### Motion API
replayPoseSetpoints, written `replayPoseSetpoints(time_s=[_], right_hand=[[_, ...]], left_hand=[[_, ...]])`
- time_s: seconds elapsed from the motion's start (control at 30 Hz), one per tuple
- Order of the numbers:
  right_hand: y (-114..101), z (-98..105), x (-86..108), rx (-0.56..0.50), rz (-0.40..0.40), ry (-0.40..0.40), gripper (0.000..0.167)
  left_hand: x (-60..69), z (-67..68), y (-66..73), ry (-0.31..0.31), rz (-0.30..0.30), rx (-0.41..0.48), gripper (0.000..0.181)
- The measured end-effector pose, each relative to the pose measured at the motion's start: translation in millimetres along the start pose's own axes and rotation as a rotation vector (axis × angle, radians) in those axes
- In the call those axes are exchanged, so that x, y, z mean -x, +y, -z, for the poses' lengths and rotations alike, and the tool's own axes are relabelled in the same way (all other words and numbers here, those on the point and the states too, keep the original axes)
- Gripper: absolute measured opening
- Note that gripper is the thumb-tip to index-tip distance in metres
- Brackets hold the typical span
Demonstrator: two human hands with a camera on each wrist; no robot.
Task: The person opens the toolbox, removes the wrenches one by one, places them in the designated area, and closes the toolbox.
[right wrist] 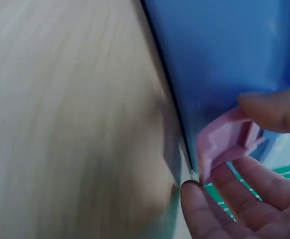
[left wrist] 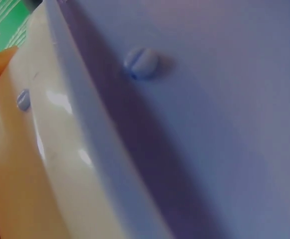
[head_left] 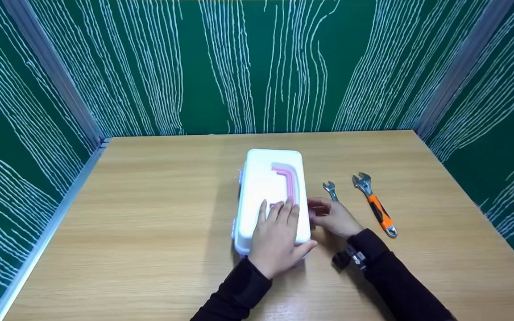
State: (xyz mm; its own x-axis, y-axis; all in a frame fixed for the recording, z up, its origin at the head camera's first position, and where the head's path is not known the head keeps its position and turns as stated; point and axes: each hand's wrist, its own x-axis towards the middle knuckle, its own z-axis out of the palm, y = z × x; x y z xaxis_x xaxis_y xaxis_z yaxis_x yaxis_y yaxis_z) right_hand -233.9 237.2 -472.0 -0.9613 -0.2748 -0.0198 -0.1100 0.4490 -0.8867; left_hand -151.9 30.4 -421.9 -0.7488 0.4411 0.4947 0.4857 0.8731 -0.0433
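A plastic toolbox (head_left: 261,178) with a white lid stands on the wooden table, its long side running away from me. Set into the lid is a pink carrying handle (head_left: 291,183). My left hand (head_left: 275,240) rests flat on the near part of the lid, fingers extended, thumb over the right edge. At the box's right side, my right hand (head_left: 336,219) pinches a pink latch (right wrist: 227,137) between thumb and fingers. In the right wrist view the latch stands out from the bluish box wall (right wrist: 219,59). The left wrist view shows the box's end close up.
Right of the box lie a small open-ended wrench (head_left: 330,189), partly hidden by my right hand, and an adjustable wrench (head_left: 376,206) with an orange and black handle. Green walls (head_left: 194,67) with white streaks enclose the table (head_left: 150,214) at the back and sides.
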Motion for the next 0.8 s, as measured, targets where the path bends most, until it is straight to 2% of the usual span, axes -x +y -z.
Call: replayPoseSetpoints(time_s=[0.2,0.43,0.6,0.8], right_hand=[[0.3,16.2,8.6,0.02,-0.001,0.053,0.057],[-8.6,27.3,16.9,-0.192,-0.06,0.104,0.061],[-14.7,26.2,16.7,-0.291,-0.018,0.113,0.058],[-16.8,22.7,14.8,-0.309,0.038,0.115,0.056]], left_hand=[[0.7,-0.7,0.4,0.0,-0.001,0.005,0.082],[1.6,-0.5,0.7,-0.023,0.002,0.014,0.083],[1.4,0.8,0.3,-0.023,-0.001,0.008,0.084],[2.1,-0.7,0.1,0.03,-0.007,0.005,0.082]])
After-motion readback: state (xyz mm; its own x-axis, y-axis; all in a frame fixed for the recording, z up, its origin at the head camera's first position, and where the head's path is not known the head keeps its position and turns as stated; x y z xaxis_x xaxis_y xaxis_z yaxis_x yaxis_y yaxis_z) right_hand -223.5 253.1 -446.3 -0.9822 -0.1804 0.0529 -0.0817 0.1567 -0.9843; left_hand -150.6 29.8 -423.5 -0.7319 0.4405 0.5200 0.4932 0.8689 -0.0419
